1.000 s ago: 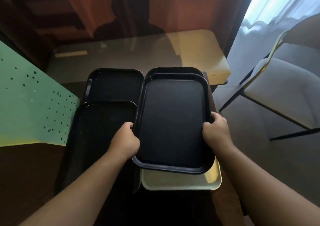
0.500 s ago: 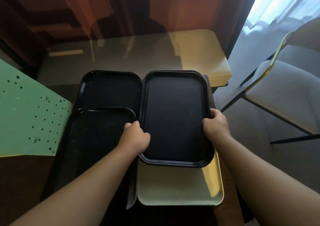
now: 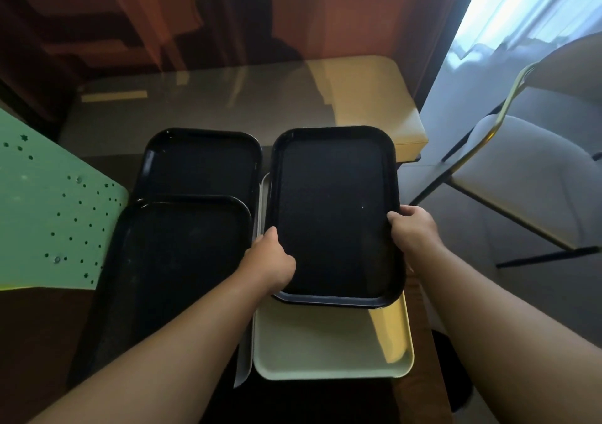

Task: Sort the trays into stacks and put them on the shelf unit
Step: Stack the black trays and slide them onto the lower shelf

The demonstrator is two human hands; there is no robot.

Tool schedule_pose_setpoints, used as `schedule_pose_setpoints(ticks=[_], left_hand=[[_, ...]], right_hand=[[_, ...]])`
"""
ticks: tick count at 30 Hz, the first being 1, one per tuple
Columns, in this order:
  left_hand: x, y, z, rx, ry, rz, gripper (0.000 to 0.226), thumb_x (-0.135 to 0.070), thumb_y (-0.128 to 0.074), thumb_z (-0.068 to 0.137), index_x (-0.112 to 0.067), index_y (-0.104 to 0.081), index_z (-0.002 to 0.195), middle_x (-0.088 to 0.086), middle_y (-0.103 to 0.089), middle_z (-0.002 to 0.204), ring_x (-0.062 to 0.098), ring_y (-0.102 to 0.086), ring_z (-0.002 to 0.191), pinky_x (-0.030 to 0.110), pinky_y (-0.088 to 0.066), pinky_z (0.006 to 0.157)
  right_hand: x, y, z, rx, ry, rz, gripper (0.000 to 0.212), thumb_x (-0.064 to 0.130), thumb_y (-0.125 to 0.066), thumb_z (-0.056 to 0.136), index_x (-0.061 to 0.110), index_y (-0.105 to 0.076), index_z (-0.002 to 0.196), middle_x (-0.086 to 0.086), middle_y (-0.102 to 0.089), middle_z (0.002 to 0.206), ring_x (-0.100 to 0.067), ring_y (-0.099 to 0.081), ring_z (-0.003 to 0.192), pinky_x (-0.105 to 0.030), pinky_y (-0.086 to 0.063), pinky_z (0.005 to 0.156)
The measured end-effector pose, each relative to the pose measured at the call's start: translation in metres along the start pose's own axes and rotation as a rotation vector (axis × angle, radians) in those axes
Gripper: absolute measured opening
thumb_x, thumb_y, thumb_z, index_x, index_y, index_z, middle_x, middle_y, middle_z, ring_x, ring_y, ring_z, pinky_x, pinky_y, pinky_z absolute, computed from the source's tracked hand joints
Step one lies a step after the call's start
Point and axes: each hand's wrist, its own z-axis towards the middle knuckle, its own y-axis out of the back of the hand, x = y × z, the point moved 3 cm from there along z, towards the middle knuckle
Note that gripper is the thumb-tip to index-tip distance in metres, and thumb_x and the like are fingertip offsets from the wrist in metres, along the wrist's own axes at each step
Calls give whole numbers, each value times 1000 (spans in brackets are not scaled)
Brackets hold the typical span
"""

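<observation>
On my far left the green panel (image 3: 49, 208) with its star-shaped holes edges the work area, and beside it two black trays sit on the counter (image 3: 228, 107): the near black tray (image 3: 176, 260) overlapping the far black tray (image 3: 202, 163), neither of them shifted over the last second. My left hand (image 3: 268, 262) is clamped on the left rim of the black tray I am carrying (image 3: 335, 215), thumb over the lip, and my right hand (image 3: 412, 231) is clamped on its right rim. What has changed is where this tray sits: a second ago it covered most of the cream tray (image 3: 329, 342), and since then I have slid it away from me, so that a broad stretch of the cream tray now shows at the near end and a thin strip at its left edge. I cannot tell whether the carried tray is lifted clear or brushing the cream one. I take this to mean the colours are being separated: the black tray is free to join the black ones on the left, and the cream tray can start its own stack. Nothing is on the shelf unit yet. At the right stands a chair (image 3: 527, 176) by the bright curtain (image 3: 537, 3).
</observation>
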Motion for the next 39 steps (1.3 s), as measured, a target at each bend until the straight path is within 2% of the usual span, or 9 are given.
schedule_pose_setpoints(ticks=[3,11,15,19,22,25,30,36,39], left_hand=[[0,5,-4,13,15,-41,75,-14,-52,90,-20,-21,157,10,-52,142,30,-61,118,46,-53,98],[10,40,-30,-89,-39,-180,66,-24,-56,88,-19,-35,151,3,-55,139,19,-59,114,36,-51,96],[34,59,-47,-160,-83,-364,45,-28,-53,90,-21,-57,133,-1,-68,118,16,-65,102,37,-55,91],[73,78,-62,-234,-43,-387,51,-31,-51,93,-18,-51,141,5,-67,124,15,-66,96,34,-54,80],[112,88,-77,-274,-8,-384,55,-28,-46,101,-15,-37,154,10,-51,148,20,-56,124,33,-42,99],[155,99,-89,-303,14,-366,54,-25,-43,104,-13,-33,155,10,-41,157,27,-40,142,35,-35,108],[236,115,-95,-325,92,-328,51,-25,-45,103,-14,-37,153,10,-47,151,30,-48,136,43,-41,111],[291,124,-87,-265,164,-203,49,-20,-49,102,-13,-42,150,10,-53,145,26,-59,121,34,-49,88],[298,124,-80,-229,142,-144,46,-21,-53,101,-13,-47,146,9,-58,139,27,-61,118,35,-52,88]], right_hand=[[1,3,-13,23,39,72,36,27,-54,100,21,-47,135,-2,-60,116,-17,-61,99,-34,-56,73],[-8,16,-58,-33,95,270,35,26,-56,99,18,-48,132,-5,-63,112,-19,-66,95,-30,-55,66],[-3,5,-87,-24,94,347,29,22,-53,101,17,-49,129,-5,-63,112,-20,-64,96,-32,-55,68],[8,-26,-115,33,98,324,33,27,-54,100,22,-47,132,-3,-59,114,-21,-62,100,-35,-56,69],[14,-59,-142,59,111,317,19,27,-54,101,26,-49,120,1,-59,100,-16,-62,89,-29,-52,61],[15,-96,-168,56,125,312,15,26,-54,101,25,-49,116,-1,-63,101,-18,-65,90,-33,-56,68],[2,-163,-206,73,111,241,11,25,-50,102,26,-49,113,-1,-62,102,-21,-65,90,-41,-59,76],[-17,-213,-224,67,54,121,11,25,-50,101,23,-49,112,-1,-58,105,-23,-61,94,-44,-57,86],[-29,-219,-223,46,-20,42,15,24,-50,100,23,-47,114,-4,-57,109,-26,-59,96,-45,-55,85]])
